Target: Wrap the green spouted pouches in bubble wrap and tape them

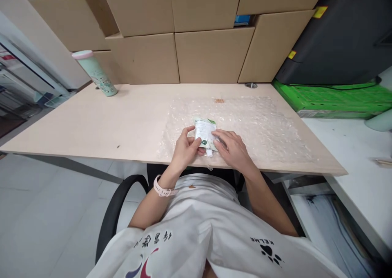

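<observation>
A small white and green spout pouch (204,131) lies near the table's front edge, its white cap (209,152) pointing towards me. My left hand (185,149) grips its left side, thumb on top of the printed face and the other fingers at the edge and underneath. On the opposite side, my right hand (232,149) holds the right edge with bent fingers, the fingertips on the pouch. Beneath both hands and the pouch is a sheet of clear bubble wrap (257,124).
Orange-brown bits (219,100) sit on the bubble wrap's far side. A mint tumbler (96,74) with a pink lid stands at the back left of the table (92,122). Stacked cardboard boxes (211,55) line the back. A green crate (337,100) and dark case (346,36) are at right.
</observation>
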Demonstrator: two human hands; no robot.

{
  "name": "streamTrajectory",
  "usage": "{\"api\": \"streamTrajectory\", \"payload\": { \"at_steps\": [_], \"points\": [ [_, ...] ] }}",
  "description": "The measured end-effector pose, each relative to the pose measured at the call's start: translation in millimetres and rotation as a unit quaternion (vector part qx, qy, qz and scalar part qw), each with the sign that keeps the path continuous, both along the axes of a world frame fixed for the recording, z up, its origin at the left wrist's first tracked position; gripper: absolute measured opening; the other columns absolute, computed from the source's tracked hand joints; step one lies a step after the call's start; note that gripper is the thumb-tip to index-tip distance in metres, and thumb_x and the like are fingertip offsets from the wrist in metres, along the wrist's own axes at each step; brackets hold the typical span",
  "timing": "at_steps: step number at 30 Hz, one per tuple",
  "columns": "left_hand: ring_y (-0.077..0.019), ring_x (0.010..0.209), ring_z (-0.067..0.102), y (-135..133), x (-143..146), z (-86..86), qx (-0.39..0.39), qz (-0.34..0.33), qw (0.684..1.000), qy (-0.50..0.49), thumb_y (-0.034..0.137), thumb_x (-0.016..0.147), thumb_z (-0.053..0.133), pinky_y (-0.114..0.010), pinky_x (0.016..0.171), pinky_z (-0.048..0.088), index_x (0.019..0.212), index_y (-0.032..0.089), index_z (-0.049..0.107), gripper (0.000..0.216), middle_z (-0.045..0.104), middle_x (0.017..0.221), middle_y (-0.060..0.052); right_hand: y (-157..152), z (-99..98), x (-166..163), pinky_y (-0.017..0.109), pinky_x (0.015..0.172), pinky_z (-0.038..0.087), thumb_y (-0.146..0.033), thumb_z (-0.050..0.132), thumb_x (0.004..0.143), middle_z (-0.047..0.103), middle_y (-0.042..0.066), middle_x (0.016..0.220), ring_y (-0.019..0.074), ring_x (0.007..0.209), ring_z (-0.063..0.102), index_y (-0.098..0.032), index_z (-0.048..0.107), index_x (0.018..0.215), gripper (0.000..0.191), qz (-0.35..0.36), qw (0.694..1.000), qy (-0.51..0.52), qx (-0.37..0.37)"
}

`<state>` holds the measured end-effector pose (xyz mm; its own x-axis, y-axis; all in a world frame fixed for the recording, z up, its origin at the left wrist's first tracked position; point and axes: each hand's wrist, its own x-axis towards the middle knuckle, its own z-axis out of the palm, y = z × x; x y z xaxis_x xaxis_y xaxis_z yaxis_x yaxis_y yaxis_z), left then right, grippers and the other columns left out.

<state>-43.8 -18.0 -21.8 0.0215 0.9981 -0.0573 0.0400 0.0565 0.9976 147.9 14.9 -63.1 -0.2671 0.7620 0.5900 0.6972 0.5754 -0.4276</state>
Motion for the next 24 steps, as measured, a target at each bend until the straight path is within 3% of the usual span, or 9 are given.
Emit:
{"api": "streamTrajectory", "payload": {
  "at_steps": [2, 5, 8, 12, 19, 24],
  "points": [
    [-0.0215, 0.053, 0.066, 2, 2, -0.6, 0.019, -0.008, 1.0, 0.006, 0.042, 0.085, 0.062, -0.037, 0.058, 0.055, 0.145, 0.02, 0.037, 0.069, 0.066, 0.063, 0.001, 1, -0.5, 0, 0.048, 0.08, 0.055, -0.06, 0.037, 0.097, 0.073, 0.002, 0.12, 0.0258, 0.107, 0.069, -0.036, 0.067, 0.119, 0.044, 0.003, 1.0, 0.005, 0.0],
    [-0.0198, 0.047, 0.061, 2, -6, 4.0, 0.049, -0.002, 0.998, -0.034, 0.043, 0.084, 0.063, -0.034, 0.051, 0.051, 0.145, 0.018, 0.035, 0.072, 0.062, 0.057, 0.003, -1, 0.0, 0, 0.049, 0.081, 0.055, -0.058, 0.039, 0.098, 0.073, 0.002, 0.119, 0.0267, 0.108, 0.068, -0.035, 0.068, 0.117, 0.041, 0.006, 1.0, 0.006, -0.005],
    [-0.0176, 0.044, 0.057, -5, -29, 17.4, 0.106, 0.033, 0.992, -0.054, 0.041, 0.083, 0.067, -0.032, 0.048, 0.048, 0.143, 0.021, 0.038, 0.069, 0.061, 0.056, 0.003, -6, 4.6, 0, 0.05, 0.085, 0.056, -0.05, 0.043, 0.1, 0.072, 0.003, 0.121, 0.0284, 0.112, 0.067, -0.033, 0.07, 0.113, 0.035, 0.006, 1.0, -0.013, -0.022],
    [-0.0163, 0.047, 0.058, -18, -68, 29.4, 0.156, 0.032, 0.987, -0.026, 0.039, 0.086, 0.07, -0.031, 0.05, 0.049, 0.14, 0.026, 0.045, 0.062, 0.063, 0.058, 0.002, -13, 14.5, -1, 0.052, 0.092, 0.054, -0.035, 0.048, 0.098, 0.069, 0.006, 0.127, 0.03, 0.117, 0.064, -0.028, 0.069, 0.113, 0.026, 0.01, 0.998, -0.027, -0.062],
    [-0.0108, 0.041, 0.056, -16, -113, 1.0, 0.087, 0.115, 0.987, 0.07, 0.034, 0.087, 0.069, -0.024, 0.04, 0.042, 0.129, 0.023, 0.055, 0.046, 0.065, 0.054, 0.003, -16, 20.2, -3, 0.051, 0.099, 0.05, -0.027, 0.052, 0.094, 0.068, 0.008, 0.128, 0.0292, 0.12, 0.061, -0.023, 0.07, 0.111, 0.025, 0.001, 0.995, -0.015, -0.1],
    [-0.0134, 0.044, 0.057, -12, -118, 3.3, 0.053, 0.092, 0.988, 0.112, 0.04, 0.085, 0.066, -0.025, 0.043, 0.041, 0.145, 0.023, 0.045, 0.066, 0.063, 0.051, 0.006, -15, 19.5, -3, 0.052, 0.099, 0.049, -0.028, 0.05, 0.094, 0.068, 0.008, 0.128, 0.0294, 0.121, 0.06, -0.025, 0.07, 0.11, 0.025, 0.009, 0.995, -0.006, -0.1]
  ]
}}
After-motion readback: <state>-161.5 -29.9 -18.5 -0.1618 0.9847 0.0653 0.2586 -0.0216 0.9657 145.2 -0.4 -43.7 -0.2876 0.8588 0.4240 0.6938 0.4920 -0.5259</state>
